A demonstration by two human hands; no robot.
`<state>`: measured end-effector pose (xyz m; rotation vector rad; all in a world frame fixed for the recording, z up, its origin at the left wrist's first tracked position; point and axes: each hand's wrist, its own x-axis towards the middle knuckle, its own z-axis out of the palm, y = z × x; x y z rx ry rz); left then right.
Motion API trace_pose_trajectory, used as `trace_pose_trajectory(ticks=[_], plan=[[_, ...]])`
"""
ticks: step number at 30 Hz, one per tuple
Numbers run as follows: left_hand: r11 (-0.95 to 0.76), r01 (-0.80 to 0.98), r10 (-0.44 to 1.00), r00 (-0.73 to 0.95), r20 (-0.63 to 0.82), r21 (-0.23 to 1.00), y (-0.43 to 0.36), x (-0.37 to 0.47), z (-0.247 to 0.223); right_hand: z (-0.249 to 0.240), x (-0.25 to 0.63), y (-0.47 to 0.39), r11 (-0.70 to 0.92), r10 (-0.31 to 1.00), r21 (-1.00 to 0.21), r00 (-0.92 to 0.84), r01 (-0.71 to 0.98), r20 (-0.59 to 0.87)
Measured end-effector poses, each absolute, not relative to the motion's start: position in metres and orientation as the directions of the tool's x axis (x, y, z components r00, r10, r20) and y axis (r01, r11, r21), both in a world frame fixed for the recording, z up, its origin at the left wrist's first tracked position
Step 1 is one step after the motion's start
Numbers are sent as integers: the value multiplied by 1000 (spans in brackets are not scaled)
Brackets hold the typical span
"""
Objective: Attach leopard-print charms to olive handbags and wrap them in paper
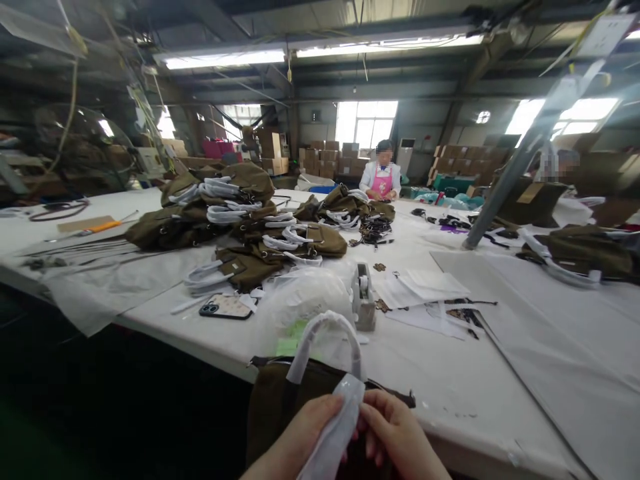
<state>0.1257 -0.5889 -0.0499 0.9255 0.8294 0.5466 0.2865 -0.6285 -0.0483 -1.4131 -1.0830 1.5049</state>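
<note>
At the near edge of the table (415,373), the left hand (320,417) and right hand (387,420) are both clamped on the white-wrapped handle (343,407) of a brown bag (270,393), its contents hidden from view. Just beyond it sits a clear plastic bag (310,293) with something green (293,337) showing through, beside a tape dispenser (365,300). Farther left lies a pile of brown bags (210,213), and cardboard boxes (327,160) stand stacked at the far side, what they hold not visible.
</note>
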Motion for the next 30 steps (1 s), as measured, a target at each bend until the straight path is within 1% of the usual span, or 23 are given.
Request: trace_pose_trajectory(ticks=[2,5,7,9,12,15,18,20,23,26,28,30], plan=[[474,-15,731,565,-384,880,-588,120,-49,-56,278,-639,-335,940,-937,-99,-101,-326],[353,71,788,515,-338,933,-595,108,-45,-62,264,-652,-372,923,-923,-142,-101,-356],[220,187,805,519,-287,957,-602,99,-42,-63,257,-654,-378,920,-921,-152,-96,-362],[44,329,815,534,-224,943,-609,91,-41,-63,251,-650,-391,915,-914,-146,-103,-375],[-154,471,838,528,-138,869,-616,85,-49,-61,244,-642,-447,892,-891,-120,-83,-436],[-251,584,868,488,-87,772,-616,85,-61,-60,236,-635,-447,895,-894,-28,-41,-446],[-309,722,886,455,-88,619,-611,84,-62,-61,230,-632,-415,906,-909,80,-32,-416],[-372,776,879,471,-76,509,-607,81,-57,-62,228,-632,-405,903,-912,127,-60,-410],[-428,809,880,475,-21,403,-603,77,-46,-62,229,-633,-398,904,-913,134,-86,-406],[-419,822,898,438,42,386,-606,80,-37,-64,230,-633,-388,911,-918,117,-84,-396],[-456,809,887,447,117,370,-612,85,-35,-68,229,-632,-390,911,-915,101,-101,-400],[-518,792,855,470,220,323,-617,91,-34,-73,229,-632,-395,911,-912,83,-112,-405]])
